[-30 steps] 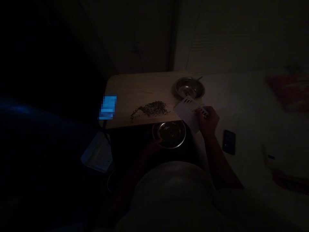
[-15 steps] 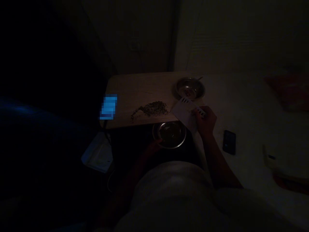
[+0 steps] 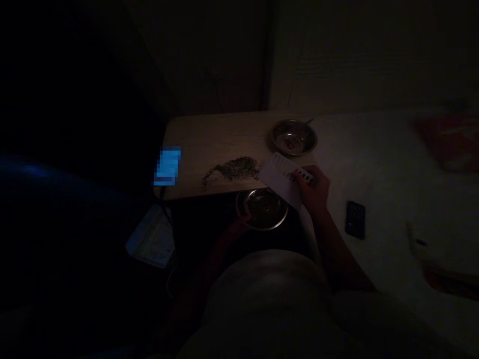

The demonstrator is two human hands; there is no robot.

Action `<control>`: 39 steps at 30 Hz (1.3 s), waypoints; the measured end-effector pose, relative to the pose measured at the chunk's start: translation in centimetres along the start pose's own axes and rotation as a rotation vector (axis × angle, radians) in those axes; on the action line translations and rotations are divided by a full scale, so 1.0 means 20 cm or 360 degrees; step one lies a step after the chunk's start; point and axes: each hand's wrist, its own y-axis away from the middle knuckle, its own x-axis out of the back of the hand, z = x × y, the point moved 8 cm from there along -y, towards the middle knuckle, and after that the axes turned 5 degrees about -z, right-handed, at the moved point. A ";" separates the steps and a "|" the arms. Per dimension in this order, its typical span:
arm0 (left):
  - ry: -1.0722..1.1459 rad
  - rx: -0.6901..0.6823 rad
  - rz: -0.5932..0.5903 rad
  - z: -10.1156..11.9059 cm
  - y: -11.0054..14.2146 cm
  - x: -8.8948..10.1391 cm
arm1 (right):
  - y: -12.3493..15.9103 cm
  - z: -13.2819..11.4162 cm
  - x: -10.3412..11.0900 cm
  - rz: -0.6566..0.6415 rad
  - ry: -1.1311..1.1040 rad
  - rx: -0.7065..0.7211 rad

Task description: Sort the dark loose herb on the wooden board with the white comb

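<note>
My left hand grips the near-left rim of a metal bowl, held just below the table's front edge. Small dark grains lie in that bowl. In my right hand is a thin white sheet with a row of slots, possibly plastic or card; its kind is hard to tell in this dim light. The sheet's left edge is close to a scattered pile of small dark grains on the wooden table, and its lower part overhangs the bowl's right side.
A second metal bowl stands at the table's back right, with a thin handle behind its rim. A blurred bright screen is at the left edge. On the pale surface to the right lie a dark phone and a red packet.
My right hand has moved slightly left with the white sheet, which is now nearer the grains and tilted differently. My left hand and its bowl have stayed nearly in place.
</note>
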 end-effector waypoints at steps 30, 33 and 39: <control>0.0033 0.0029 -0.0106 -0.03 -0.04 0.02 | 0.01 -0.01 0.01 0.0027 -0.0121 -0.0017; 0.0030 0.0040 -0.0122 -0.03 -0.04 0.02 | 0.02 0.01 0.02 0.0051 -0.0115 -0.0014; 0.0048 0.0027 -0.0147 -0.03 -0.05 0.00 | 0.03 -0.01 0.02 0.0009 -0.0144 -0.0036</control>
